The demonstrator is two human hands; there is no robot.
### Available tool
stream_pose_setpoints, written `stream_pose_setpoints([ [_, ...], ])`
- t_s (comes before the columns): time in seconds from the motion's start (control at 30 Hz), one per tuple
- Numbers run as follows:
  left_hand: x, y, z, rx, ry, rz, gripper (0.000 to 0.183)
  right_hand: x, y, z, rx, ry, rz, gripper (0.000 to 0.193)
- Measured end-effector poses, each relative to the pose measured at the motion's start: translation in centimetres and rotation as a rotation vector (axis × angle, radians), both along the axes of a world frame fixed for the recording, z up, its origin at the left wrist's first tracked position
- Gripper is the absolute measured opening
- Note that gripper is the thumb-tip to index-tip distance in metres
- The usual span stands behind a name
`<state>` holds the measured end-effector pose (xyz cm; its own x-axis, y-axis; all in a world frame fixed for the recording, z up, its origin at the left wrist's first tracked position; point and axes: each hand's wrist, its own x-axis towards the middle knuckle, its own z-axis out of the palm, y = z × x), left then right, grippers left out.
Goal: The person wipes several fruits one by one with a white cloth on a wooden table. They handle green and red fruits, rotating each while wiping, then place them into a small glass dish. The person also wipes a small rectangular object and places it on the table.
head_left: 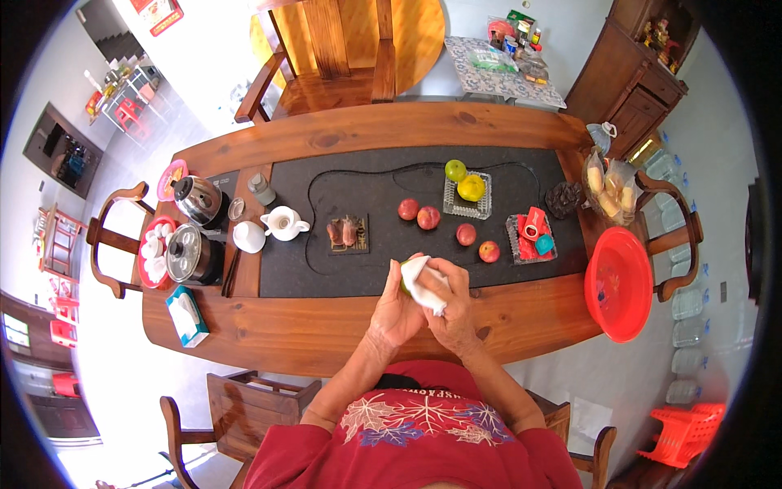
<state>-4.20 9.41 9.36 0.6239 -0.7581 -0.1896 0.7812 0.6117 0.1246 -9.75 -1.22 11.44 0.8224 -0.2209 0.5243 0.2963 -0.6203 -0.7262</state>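
Observation:
My left hand [393, 314] cups a green fruit [404, 284], mostly hidden by a white cloth [424, 283]. My right hand [453, 314] presses that cloth over the fruit. Both hands meet above the near edge of the wooden table [269, 326]. Just beyond them, on the black mat [383, 244], lie several red apples [428, 217]. A glass dish [467, 205] holds a green fruit [455, 169] and a yellow one [471, 188].
A second glass dish [531, 239] holds red and blue tools. A red basin [618, 284] sits at the table's right end, with bagged food [613, 189] behind it. White teaware [283, 222], kettles [198, 200] and a tissue box [186, 315] stand at left. Wooden chairs surround the table.

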Motion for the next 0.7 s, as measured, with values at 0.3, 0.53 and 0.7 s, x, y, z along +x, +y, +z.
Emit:
stream_pose_setpoints([
  [0.3, -0.4, 0.4, -1.5, 0.118, 0.103, -0.162, 0.072, -2.3, -1.4, -2.5, -0.078, -0.021, 0.16, 0.041],
  [0.53, 0.1, 0.1, -2.2, 0.096, 0.085, -0.094, 0.061, -3.2, -3.2, -2.1, 0.148, 0.202, 0.022, 0.036],
  [0.7, 0.4, 0.1, -3.4, -0.008, 0.091, -0.125, 0.059, -1.5, -1.5, -0.3, 0.291, 0.061, -0.041, 0.034],
])
